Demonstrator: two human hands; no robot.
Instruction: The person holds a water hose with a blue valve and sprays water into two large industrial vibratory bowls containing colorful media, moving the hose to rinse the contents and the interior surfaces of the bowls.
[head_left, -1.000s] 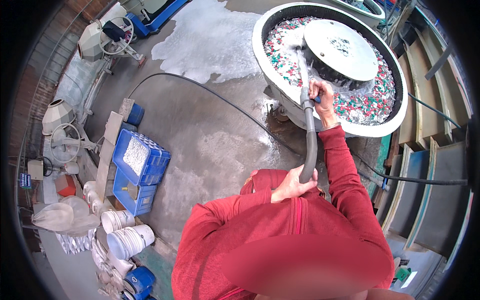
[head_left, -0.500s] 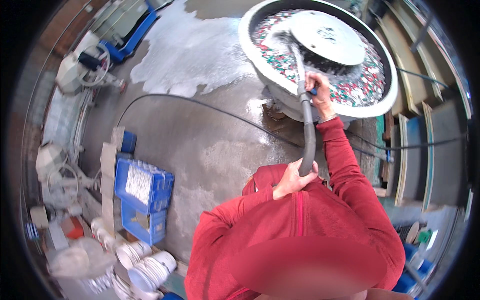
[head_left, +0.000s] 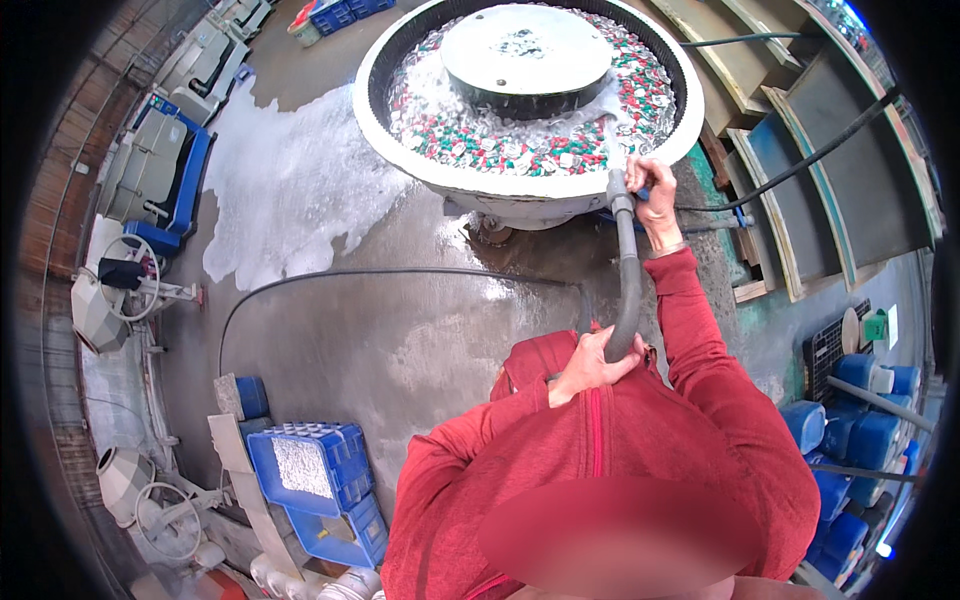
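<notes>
1. Blue crates (head_left: 310,469) on the floor at the left sit lower in view than a second ago; the whole scene has swung leftward as the head turned.
2. White foam (head_left: 290,190) on the floor, formerly at the top middle, now lies left of the round tub (head_left: 530,187).
3. The tub has shifted left in view too. Water (head_left: 613,140) that poured left of its round cover (head_left: 525,50) now falls at the cover's right side, onto red, green and clear pieces (head_left: 540,160).
4. The left hand (head_left: 588,368) stays near the belly, elbow bent, its grip narrow and wrapped around the lower part of the grey hose (head_left: 628,285).
5. The hose rises from there, its end over the tub's near rim.
6. The right hand (head_left: 655,203) reaches forward, arm nearly straight, its grip closed on the small blue handle (head_left: 643,195) at the hose's end.
7. More blue jugs (head_left: 865,440) show at far right.
</notes>
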